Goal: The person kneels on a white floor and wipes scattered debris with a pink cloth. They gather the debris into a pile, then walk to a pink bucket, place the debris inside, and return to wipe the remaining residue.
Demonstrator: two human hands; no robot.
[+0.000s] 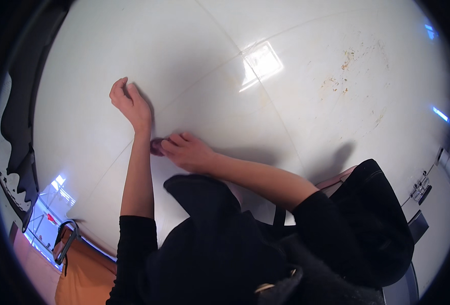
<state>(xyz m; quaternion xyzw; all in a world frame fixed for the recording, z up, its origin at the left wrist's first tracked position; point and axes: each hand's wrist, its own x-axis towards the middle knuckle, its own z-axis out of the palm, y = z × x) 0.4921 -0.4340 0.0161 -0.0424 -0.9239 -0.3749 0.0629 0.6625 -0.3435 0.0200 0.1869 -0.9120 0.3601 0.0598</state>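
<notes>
My right hand [188, 151] is closed around a small dark reddish-brown object [157, 147] low over the pale, glossy tiled surface [209, 95]. Most of the object lies under my fingers, so I cannot tell what it is. Just left of it, my left forearm reaches past. My left hand [130, 102] is further out, its fingers curled loosely with a gap between thumb and fingers and nothing seen in it. Both forearms come out of black sleeves.
Scattered brown crumbs or stains [341, 82] mark the surface at the upper right. A black bag or cloth [373, 221] lies beside my right arm. At the lower left is an orange cloth item [85, 272] near a dark metal frame. Dark ragged material [17, 126] runs down the left edge.
</notes>
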